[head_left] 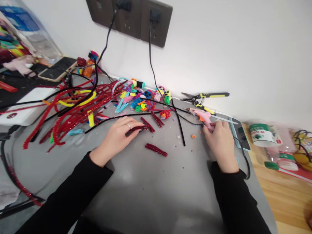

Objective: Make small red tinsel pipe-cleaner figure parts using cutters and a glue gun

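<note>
Take the grey table (pixel 136 191) as a dial, twelve toward the wall, its middle at a loose dark red tinsel pipe-cleaner piece (pixel 156 149). At ten o'clock the left hand (pixel 120 135), a ring on one finger, pinches a folded red tinsel piece (pixel 136 129) between thumb and fingertips; its tip reaches just beside one of two short red pieces (pixel 157 119) lying near twelve. At three the right hand (pixel 220 143) is curled around the handle of a pink hot-glue gun (pixel 203 117), which sits at two, nozzle aimed toward ten; whether the gun rests on the table I cannot tell. Beyond it, between one and two, lie yellow-and-black wire cutters (pixel 214 95). A smartphone (pixel 240 133) lies near three, past the right hand. Toward half past ten spreads a heap of red tinsel pipe cleaners (pixel 104 94), and near twelve small colourful pipe-cleaner figures (pixel 167 97) sit near the wall
</note>
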`<state>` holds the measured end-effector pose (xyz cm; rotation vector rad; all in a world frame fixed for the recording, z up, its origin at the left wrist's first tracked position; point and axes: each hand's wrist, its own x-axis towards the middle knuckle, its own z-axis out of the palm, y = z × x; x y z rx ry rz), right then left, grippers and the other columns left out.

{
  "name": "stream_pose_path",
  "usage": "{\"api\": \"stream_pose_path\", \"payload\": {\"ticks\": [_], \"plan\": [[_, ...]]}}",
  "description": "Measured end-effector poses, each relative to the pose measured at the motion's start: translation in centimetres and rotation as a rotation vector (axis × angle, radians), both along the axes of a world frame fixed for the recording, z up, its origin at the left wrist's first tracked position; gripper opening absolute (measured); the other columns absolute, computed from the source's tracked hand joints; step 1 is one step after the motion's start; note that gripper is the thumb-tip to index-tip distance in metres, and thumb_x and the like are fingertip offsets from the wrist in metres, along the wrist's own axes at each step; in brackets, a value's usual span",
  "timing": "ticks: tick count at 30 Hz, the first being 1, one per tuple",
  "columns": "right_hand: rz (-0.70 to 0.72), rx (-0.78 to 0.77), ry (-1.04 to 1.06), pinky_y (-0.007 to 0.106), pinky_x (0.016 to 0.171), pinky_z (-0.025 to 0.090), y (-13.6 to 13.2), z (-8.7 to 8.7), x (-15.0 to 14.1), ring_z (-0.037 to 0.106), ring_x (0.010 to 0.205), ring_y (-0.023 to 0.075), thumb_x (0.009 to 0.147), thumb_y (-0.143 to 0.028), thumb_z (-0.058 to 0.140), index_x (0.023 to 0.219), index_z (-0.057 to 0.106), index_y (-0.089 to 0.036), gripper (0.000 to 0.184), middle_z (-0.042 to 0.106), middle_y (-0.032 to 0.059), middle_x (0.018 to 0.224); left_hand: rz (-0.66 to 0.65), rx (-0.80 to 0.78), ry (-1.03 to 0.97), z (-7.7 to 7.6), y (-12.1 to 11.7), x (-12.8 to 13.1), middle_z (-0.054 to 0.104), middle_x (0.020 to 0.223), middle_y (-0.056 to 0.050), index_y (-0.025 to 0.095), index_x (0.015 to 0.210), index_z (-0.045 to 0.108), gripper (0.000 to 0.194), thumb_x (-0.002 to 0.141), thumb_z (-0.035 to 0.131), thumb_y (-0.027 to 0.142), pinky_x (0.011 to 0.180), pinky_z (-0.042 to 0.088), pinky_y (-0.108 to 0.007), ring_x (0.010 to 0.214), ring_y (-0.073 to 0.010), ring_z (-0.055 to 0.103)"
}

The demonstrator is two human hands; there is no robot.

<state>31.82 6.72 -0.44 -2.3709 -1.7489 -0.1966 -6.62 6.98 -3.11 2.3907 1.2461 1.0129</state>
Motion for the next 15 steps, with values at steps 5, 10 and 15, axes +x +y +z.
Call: {"api": "stream_pose_path", "payload": {"ticks": [5,10,15], "plan": [[-0.040,0.137,0.108,0.043,0.077,0.049,-0.29,0.18,-0.17,0.062,0.088,0.0322,0.091,-0.035,0.052,0.098,0.060,-0.021,0.017,0.067,0.0156,0.099,0.029,-0.008,-0.026,-0.03,0.07,0.07,0.081,0.106,-0.006,0.024,0.113,0.078,0.025,0.109,0.054,0.029,0.093,0.059,-0.037,0.097,-0.0223,0.075],[-0.027,0.293,0.208,0.042,0.081,0.048,-0.58,0.70,-0.08,0.063,0.085,0.0289,0.087,-0.036,0.054,0.093,0.058,-0.023,0.015,0.068,0.0113,0.091,0.066,0.007,-0.021,-0.10,0.12,0.04,0.082,0.112,-0.007,0.021,0.116,0.077,0.023,0.108,0.056,0.026,0.102,0.059,-0.040,0.102,-0.0233,0.077],[-0.041,0.525,0.324,0.040,0.079,0.046,-0.17,0.86,0.00,0.058,0.075,0.0232,0.089,-0.044,0.058,0.099,0.060,-0.020,0.025,0.066,0.0080,0.089,0.078,0.033,-0.010,0.01,0.00,-0.03,0.082,0.109,-0.007,0.020,0.115,0.076,0.021,0.108,0.057,0.025,0.105,0.059,-0.040,0.101,-0.0226,0.077]]}}
